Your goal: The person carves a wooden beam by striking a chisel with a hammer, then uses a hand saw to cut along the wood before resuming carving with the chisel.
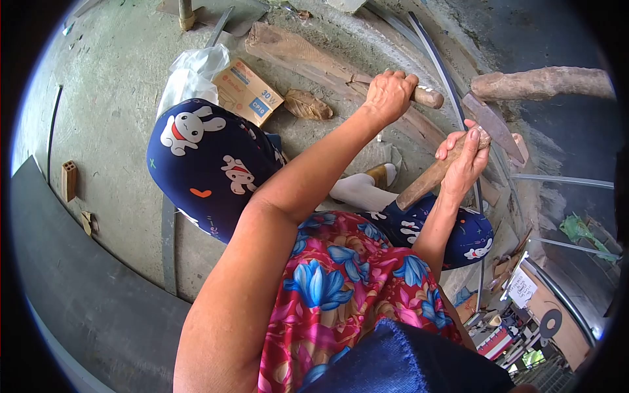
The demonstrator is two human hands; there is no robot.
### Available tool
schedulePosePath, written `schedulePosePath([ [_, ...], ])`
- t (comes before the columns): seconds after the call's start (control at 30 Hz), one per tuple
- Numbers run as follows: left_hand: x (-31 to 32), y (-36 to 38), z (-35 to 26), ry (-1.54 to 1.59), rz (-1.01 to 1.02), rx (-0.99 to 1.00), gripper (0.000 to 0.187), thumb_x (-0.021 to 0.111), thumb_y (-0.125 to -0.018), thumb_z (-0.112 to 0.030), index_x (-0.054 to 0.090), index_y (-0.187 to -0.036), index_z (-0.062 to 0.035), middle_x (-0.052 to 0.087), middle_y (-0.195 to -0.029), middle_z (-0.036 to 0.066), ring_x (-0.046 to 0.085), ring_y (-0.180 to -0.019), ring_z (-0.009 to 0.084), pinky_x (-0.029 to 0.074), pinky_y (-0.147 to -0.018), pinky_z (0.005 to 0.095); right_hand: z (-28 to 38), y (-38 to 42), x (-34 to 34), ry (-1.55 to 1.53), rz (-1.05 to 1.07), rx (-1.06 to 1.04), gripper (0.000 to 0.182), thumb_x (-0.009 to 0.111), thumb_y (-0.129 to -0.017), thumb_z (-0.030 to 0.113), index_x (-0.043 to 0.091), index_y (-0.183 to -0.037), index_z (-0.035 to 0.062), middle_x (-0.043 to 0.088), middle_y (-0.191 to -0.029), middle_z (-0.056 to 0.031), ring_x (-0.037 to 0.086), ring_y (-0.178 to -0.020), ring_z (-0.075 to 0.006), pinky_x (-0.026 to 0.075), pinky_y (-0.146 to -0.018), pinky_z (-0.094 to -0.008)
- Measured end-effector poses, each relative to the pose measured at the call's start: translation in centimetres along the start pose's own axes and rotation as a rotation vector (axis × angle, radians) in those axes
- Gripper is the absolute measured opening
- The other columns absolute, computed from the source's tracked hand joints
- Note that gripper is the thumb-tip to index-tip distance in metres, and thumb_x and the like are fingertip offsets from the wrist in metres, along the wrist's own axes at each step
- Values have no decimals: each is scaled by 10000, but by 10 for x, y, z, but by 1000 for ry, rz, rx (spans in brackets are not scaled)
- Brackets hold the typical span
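Nearest the camera are a blue cloth edge and a red flowered shirt (341,288), with dark blue trousers printed with white rabbits (203,157) covering the raised knees. From there both bare arms reach away toward the far right. The right hand (466,156) is wrapped tight around the wooden handle of a hatchet (452,157), whose dull metal blade (493,124) points right and slightly down, just past the fingers. Farther off, the left hand (390,93) is closed firmly over a round wooden stick (429,97) that lies against a long rough log (308,56) on the concrete floor (111,98). A white-socked foot (360,190) rests between the knees. Left of the log sit a dry brown leaf (308,105), a small cardboard box (247,92) and a crumpled clear plastic bag (190,72). Another thick log (544,83) lies at the far right
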State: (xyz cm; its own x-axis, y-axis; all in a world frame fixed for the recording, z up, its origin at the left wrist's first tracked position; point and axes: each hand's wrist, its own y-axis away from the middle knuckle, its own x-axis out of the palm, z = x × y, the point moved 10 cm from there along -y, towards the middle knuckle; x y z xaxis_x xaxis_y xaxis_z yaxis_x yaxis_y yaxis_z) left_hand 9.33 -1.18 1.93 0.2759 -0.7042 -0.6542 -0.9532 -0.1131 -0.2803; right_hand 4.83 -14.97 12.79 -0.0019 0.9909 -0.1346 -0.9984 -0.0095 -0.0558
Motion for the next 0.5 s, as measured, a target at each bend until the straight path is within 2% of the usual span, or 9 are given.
schedulePosePath([
  [0.33,-9,-4,10,59,40,-57,303,696,-713,-163,580,-984,-93,627,-884,129,623,-872,323,506,-776,412,17,-1,3,2,-10,-49,326,464,-988,273,449,-1128,-21,498,-635,-71,480,-465,-129,409,-436,-246],
  [0.47,-10,-4,9,53,48,-62,311,701,-711,-169,579,-987,-95,628,-877,131,624,-877,325,506,-777,412,42,-2,8,10,-48,-208,309,479,-983,253,455,-1113,-26,499,-628,-66,467,-458,-118,405,-436,-241],
  [0.5,-9,-5,8,50,48,-57,310,701,-710,-170,579,-985,-94,628,-874,132,624,-878,325,506,-777,411,27,-5,12,72,-7,-154,296,488,-979,242,462,-1103,-25,498,-624,-62,466,-455,-114,402,-432,-238],
])
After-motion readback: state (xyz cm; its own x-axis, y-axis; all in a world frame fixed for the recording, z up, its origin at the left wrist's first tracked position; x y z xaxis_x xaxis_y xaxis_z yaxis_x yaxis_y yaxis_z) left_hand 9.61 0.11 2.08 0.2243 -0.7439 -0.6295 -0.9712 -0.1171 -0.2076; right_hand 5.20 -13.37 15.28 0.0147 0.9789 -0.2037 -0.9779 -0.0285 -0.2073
